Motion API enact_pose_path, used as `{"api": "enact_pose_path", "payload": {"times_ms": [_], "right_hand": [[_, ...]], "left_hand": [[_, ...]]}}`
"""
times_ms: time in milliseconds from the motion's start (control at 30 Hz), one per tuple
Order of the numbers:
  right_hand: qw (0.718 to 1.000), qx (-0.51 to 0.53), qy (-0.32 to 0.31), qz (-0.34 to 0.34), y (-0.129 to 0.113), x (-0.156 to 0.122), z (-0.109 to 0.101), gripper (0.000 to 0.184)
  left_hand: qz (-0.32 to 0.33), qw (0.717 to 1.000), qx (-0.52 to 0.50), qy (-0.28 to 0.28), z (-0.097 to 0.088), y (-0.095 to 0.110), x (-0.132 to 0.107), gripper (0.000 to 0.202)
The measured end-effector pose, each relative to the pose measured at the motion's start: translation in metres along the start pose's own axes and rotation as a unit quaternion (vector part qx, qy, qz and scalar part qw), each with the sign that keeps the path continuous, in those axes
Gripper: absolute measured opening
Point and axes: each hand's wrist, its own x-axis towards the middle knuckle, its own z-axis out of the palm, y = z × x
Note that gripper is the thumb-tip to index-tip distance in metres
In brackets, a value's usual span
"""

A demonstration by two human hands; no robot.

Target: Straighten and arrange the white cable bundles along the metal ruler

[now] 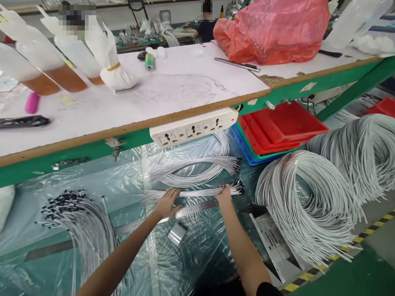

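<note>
Both hands press on a flat bundle of thin white wires with black tips (197, 192) that lies straight across clear, crinkled plastic sheeting (123, 181). The left hand (166, 203) is spread open, palm down, fingers flat on the bundle's bare fanned-out end; it grips nothing. The right hand (224, 194) rests on the bundle close to its black-tipped end, fingers curled over the strands, though whether it truly clasps them cannot be told. Just on the near side of the bundle, a long steel ruler (173, 214) lies parallel to it, passing under the left hand. Beyond the bundle sits a second, looped sheaf of the same white wire (191, 170). Above the bundle hangs a cream plastic power strip (194, 127), fixed under a wooden bench edge. To the right of the bundle lie big coils of white cable (308, 205) and stacked red plastic trays (284, 127).
</note>
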Motion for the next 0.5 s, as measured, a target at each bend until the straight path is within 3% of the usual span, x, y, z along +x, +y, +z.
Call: {"api": "enact_pose_path", "payload": {"times_ms": [167,300,367,500], "right_hand": [[0.997,0.03,0.077,0.005,0.003,-0.009,0.003,0.025],[0.994,0.016,0.11,-0.024,0.01,0.005,-0.002,0.021],[0.995,-0.01,0.098,-0.014,0.01,0.007,-0.007,0.026],[0.994,-0.104,0.037,-0.007,0.005,-0.01,-0.027,0.043]], "left_hand": [[0.045,0.993,-0.027,0.11,0.051,0.014,0.019,0.086],[0.062,0.969,0.029,0.239,0.08,0.011,0.026,0.077],[0.062,0.964,0.047,0.253,0.083,0.009,0.027,0.078],[0.043,0.974,0.064,0.213,0.081,0.008,0.029,0.087]]}}
